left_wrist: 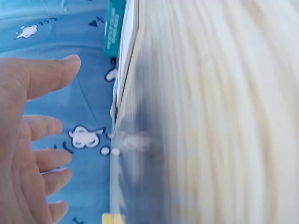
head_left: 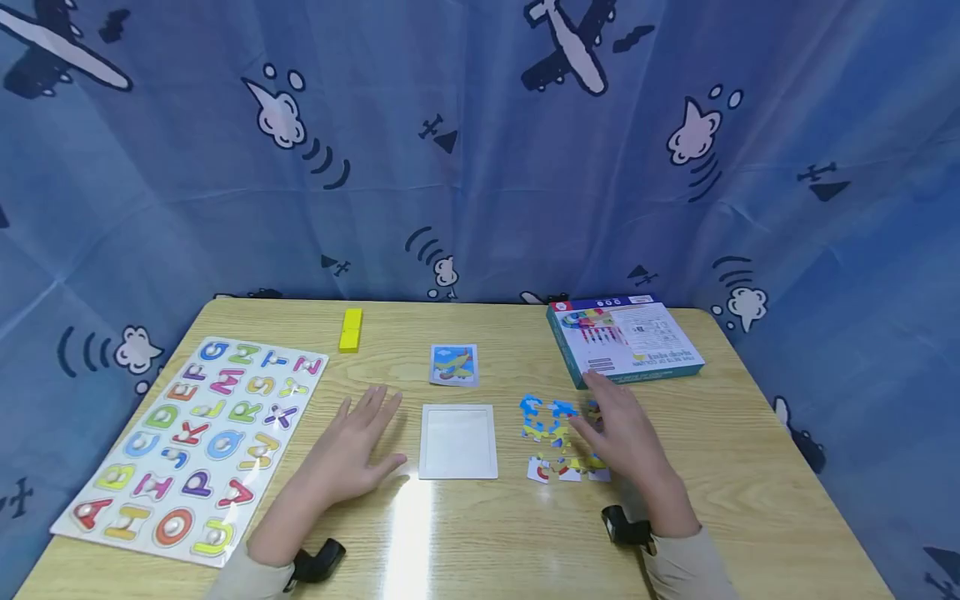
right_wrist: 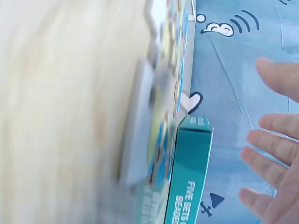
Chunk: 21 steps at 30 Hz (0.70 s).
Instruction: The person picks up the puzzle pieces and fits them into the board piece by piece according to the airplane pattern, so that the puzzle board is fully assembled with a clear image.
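An empty white square tray (head_left: 458,442) lies mid-table, with a small picture card (head_left: 453,365) of a yellow plane behind it. Loose blue, yellow and white puzzle pieces (head_left: 533,430) are spread to the tray's right. My left hand (head_left: 347,454), fingers spread and holding nothing, is left of the tray; the left wrist view shows that hand (left_wrist: 35,140) with its fingers apart. My right hand (head_left: 626,429) is over the right side of the pieces and hides some of them. In the right wrist view its fingers (right_wrist: 275,144) are spread, with nothing in them.
A white alphabet board (head_left: 191,450) with coloured letters covers the left of the table. A yellow block (head_left: 350,331) lies near the back edge. At the back right is a flat green-sided box (head_left: 630,340), close to my right fingertips. A blue patterned curtain (head_left: 480,150) hangs behind.
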### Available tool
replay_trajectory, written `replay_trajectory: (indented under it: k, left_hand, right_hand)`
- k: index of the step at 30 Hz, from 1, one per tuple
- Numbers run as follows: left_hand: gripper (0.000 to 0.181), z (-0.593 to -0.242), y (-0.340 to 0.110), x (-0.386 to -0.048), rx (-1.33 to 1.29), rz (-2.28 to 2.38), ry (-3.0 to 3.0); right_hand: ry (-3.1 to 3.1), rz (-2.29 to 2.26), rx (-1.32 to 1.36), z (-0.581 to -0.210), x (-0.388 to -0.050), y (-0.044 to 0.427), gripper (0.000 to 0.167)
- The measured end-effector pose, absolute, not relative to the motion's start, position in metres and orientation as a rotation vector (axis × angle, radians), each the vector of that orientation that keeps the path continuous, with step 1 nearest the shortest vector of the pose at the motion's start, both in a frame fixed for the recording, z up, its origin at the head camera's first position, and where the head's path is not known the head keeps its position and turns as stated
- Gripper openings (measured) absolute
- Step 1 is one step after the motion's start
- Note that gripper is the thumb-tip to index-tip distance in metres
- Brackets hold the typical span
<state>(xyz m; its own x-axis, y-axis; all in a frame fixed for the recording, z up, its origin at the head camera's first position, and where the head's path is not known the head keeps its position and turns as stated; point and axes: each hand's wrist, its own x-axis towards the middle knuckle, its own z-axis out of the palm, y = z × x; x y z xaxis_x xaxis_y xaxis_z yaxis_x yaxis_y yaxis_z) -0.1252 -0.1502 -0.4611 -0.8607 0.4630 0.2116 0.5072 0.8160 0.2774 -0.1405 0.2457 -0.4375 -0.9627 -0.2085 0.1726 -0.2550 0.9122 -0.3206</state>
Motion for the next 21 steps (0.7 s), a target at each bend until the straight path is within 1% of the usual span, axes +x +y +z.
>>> replay_trajectory:
  k: [6, 12, 17, 21]
  left_hand:
    - [0.066, -0.464, -0.137, -0.128, -0.87, -0.757, -2.844]
    - [0.056, -0.472, -0.128, -0.133, -0.88, -0.973, -2.877]
    - [0.052, -0.481, -0.125, -0.137, -0.851, -1.08, -2.863]
    - [0.051, -0.487, -0.125, -0.139, -0.882, -1.102, -2.855]
  right_hand:
    - [-2.944, 0.706, 0.368, -0.437, -0.145, 0.232, 0.065]
    - [-2.942, 0.807, 0.392, -0.436, -0.151, 0.219, 0.058]
    - [-2.987, 0.884, 0.396, -0.439, -0.159, 0.209, 0.056]
    - [-3.045, 0.855, 0.404, -0.442, -0.166, 0.204, 0.052]
